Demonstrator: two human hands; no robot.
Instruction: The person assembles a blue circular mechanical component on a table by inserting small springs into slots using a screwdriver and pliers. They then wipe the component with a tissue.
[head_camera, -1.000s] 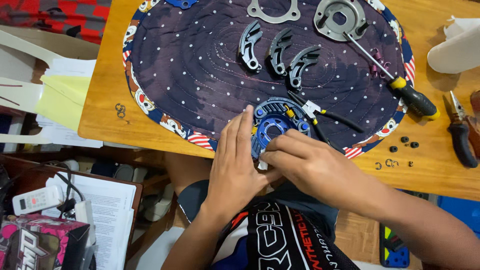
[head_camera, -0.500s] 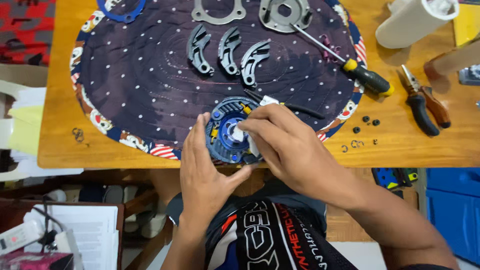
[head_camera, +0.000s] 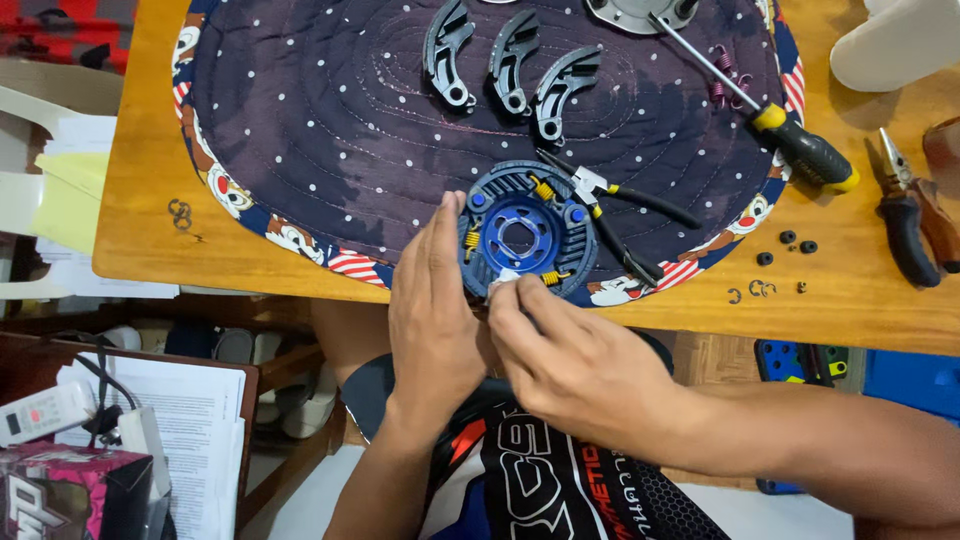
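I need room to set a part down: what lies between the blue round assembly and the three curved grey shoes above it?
Only bare dotted mat separates the blue round assembly from the grey shoes, in the head view.

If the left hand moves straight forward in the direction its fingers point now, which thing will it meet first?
The left hand points up the picture, its fingers along the left edge of the blue round part. Straight ahead lies bare dotted mat; the first thing in line is probably the leftmost curved dark shoe, though depth is unclear.

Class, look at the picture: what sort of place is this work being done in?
Probably a home workbench for small mechanical repairs: a wooden table under a quilted mat, a screwdriver, pliers, and a blue round machine part.
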